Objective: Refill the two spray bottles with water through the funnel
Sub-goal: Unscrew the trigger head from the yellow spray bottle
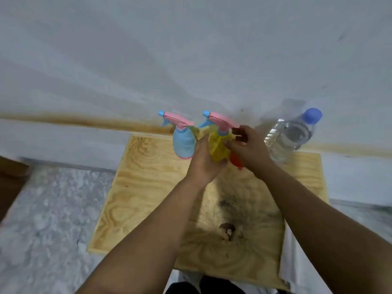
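Two small spray bottles stand at the far edge of a wooden board [148, 198]. The blue spray bottle [184, 143] on the left has a pink trigger head and stands free. The yellow spray bottle [218, 147] has the same pink head. My left hand [204, 160] wraps its body from the left. My right hand [248, 149] reaches its neck from the right, fingers curled just below the pink head. A red funnel [236, 162] lies on the board, mostly hidden under my right hand. A clear water bottle [290, 136] with a blue cap stands at the right.
The board lies on a speckled grey floor [53, 209], its far edge against a pale wall [191, 60] with a brownish stripe. Dark stains mark the board's middle. A brown object [10, 183] shows at the left edge.
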